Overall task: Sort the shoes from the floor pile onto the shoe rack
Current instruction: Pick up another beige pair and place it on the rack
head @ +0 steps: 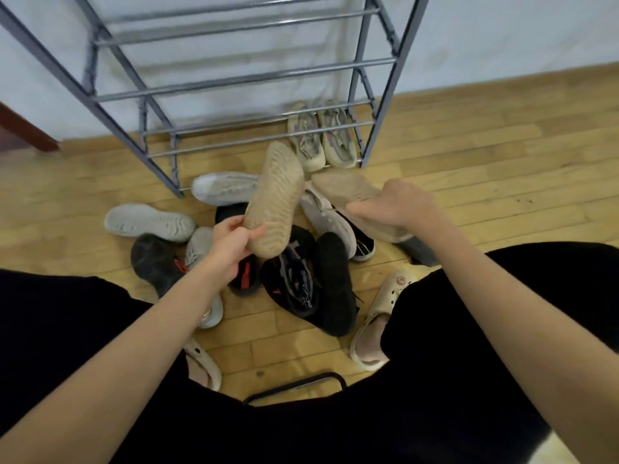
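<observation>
On the far shoe rack (241,82) I see one beige pair (321,139) on the lowest shelf, at its right end. My left hand (234,244) pinches a tan shoe (276,199), sole up; my right hand (390,204) grips a second tan shoe (345,189) above the floor pile (301,262).

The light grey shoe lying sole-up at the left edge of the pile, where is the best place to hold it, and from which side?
Grip the grey shoe across its narrow middle, from above. It lies sole-up and apart from the pile, so both long sides look free.
</observation>
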The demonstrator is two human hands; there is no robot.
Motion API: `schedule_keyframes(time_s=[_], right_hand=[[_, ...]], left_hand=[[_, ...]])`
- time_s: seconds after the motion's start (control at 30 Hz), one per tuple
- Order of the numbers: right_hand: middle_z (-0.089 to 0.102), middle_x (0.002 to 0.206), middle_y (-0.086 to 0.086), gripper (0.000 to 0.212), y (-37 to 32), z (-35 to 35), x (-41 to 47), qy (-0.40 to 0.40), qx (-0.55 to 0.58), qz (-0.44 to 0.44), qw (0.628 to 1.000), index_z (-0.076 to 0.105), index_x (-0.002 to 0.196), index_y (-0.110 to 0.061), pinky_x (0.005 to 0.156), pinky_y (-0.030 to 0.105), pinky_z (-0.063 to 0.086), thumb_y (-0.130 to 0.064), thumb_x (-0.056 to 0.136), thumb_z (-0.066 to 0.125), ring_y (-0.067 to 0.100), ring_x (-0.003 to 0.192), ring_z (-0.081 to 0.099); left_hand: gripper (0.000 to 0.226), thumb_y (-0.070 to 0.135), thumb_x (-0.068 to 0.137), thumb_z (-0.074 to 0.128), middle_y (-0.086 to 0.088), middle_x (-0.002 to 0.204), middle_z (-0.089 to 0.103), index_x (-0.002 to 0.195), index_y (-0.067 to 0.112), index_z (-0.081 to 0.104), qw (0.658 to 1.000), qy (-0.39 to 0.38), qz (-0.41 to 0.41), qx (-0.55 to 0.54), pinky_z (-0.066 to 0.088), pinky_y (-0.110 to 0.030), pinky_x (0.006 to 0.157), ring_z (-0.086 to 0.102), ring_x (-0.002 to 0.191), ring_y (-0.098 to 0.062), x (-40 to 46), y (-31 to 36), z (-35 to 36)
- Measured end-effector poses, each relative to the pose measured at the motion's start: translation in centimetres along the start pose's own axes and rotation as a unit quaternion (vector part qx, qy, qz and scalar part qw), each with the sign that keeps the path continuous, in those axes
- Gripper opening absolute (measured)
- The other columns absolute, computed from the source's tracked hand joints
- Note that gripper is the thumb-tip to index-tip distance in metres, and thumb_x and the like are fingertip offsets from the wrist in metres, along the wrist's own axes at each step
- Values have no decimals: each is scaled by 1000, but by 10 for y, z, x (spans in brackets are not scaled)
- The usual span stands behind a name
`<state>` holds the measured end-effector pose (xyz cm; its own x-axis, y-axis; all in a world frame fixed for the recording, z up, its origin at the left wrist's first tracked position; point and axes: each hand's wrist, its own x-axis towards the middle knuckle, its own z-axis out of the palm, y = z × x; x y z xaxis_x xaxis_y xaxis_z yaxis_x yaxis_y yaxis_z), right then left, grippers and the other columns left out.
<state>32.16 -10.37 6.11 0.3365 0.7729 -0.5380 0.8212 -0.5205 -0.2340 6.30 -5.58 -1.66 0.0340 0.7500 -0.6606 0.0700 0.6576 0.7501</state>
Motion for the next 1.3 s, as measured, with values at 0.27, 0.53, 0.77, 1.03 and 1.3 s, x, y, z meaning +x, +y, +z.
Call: schedule_keyframes(time_s=[0.27,0.53,0.77,1.03,1.3], right_hand=[[68,97,13,41,-21,33,-22,-179,582,80,789,63,100,-10,74,32,48,-43,79,50,24,79,61],[68,73,7,35,-51,36,-18,-170,632,124,746,63,90,-13,72,32,49,-42,78,46,25,74,60],[69,70,9,34,-69,46,-1,-136,674,152,710,65,86,-9,75,34,47,-30,70,43,26,71,60],[71,67,2,28,-77,59,62,-160,649,112,735,64,89,-13,74,30,49,-39,92,53,18,75,61],[67,96,12,67,-84,87,145,-125,563,109,810,65,113,-5,79,37,54,-25,49,71,25,86,65]], left_hand=[[63,-3,79,64,-7,126,47,131,28,48,982,7,-78,-173,37,-73,92,46,119,-37,-28,27,-30],[53,1,78,71,0,112,53,118,29,51,994,30,3,-109,52,-53,87,54,99,-25,-28,26,-47],[69,19,71,82,0,126,56,132,23,49,995,30,90,-16,51,-46,94,55,110,-20,1,34,-50],[64,8,76,74,6,117,48,134,18,48,990,39,132,35,44,-32,96,47,113,-14,54,34,-33],[50,16,72,77,-6,115,47,118,14,56,890,145,312,298,30,-27,89,43,110,-26,113,2,-43]])
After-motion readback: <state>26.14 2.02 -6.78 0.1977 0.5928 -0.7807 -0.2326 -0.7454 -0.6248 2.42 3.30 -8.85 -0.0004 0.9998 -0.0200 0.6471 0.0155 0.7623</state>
